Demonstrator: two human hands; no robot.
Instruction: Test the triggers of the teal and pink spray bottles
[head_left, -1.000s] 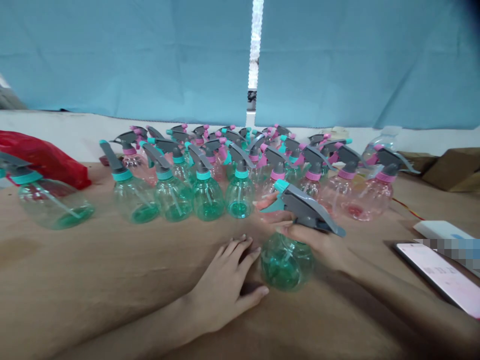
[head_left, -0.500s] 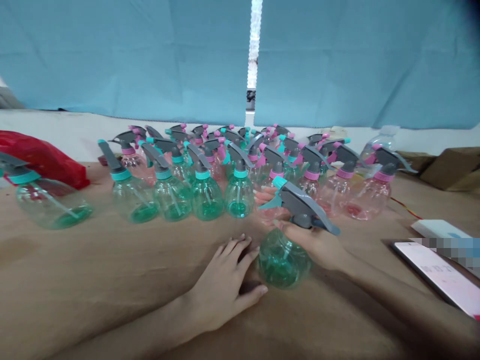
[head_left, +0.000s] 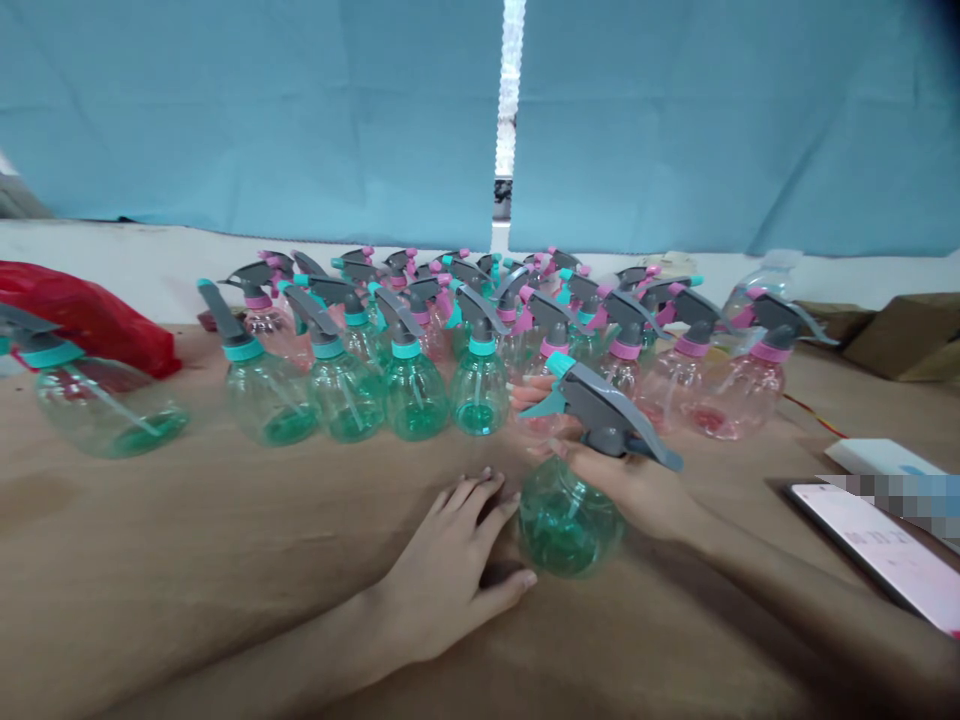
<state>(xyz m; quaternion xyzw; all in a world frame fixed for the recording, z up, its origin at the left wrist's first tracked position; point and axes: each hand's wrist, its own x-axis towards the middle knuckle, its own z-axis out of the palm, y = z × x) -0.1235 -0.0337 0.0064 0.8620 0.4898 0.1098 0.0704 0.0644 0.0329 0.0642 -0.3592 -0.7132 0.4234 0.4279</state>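
Observation:
Upright on the brown table [head_left: 225, 560] stands a green see-through spray bottle [head_left: 570, 520] with a grey head and a turquoise nozzle pointing to the upper left. My right hand [head_left: 607, 470] is wrapped around its neck, with fingertips showing behind the turquoise trigger. The palm is partly hidden by the spray head. My left hand [head_left: 457, 570] lies flat on the table just left of the bottle, fingers spread and holding nothing. Behind both hands, a front row has green bottles, such as one green spray bottle [head_left: 416, 395], and pink ones, such as one pink spray bottle [head_left: 739, 390].
More green and pink spray bottles crowd behind the front row. A green bottle [head_left: 112, 410] and a red plastic bag [head_left: 97, 320] are at the left. On the right lie a phone [head_left: 877, 550], a white box [head_left: 877, 455] and a brown cardboard box [head_left: 907, 338]. A blue cloth [head_left: 262, 120] hangs behind.
Hardly anything differs. Both hands and the held bottle keep their places on the table; the whole view has shifted very slightly.

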